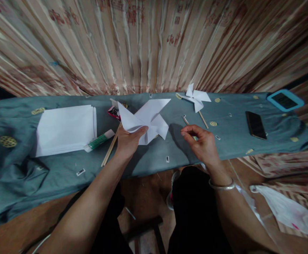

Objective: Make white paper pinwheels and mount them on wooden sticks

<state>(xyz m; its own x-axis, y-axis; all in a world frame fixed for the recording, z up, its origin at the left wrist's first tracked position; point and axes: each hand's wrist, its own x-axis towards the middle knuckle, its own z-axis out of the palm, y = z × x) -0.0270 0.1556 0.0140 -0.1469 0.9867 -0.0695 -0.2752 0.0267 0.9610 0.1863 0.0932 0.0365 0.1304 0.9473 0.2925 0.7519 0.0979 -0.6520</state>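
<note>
My left hand (129,141) is closed on a white paper pinwheel (152,111), its thumb pressed near the middle of the folded blades. The pinwheel is held a little above the cloth. To its right, my right hand (201,141) hovers with thumb and forefinger pinched together; anything between the tips is too small to make out. Just behind that hand, a thin stick-like piece (185,120) lies on the cloth. A second paper pinwheel (196,97) on a wooden stick (203,119) rests farther back. Beneath my left hand are several wooden sticks (111,148).
A stack of white paper (66,130) lies on the left, with a green-and-white packet (99,140) at its corner. A red-and-black packet (114,112) sits behind my left hand. On the right are a phone (256,125) and a blue-framed device (285,100). A pleated curtain (148,46) hangs behind.
</note>
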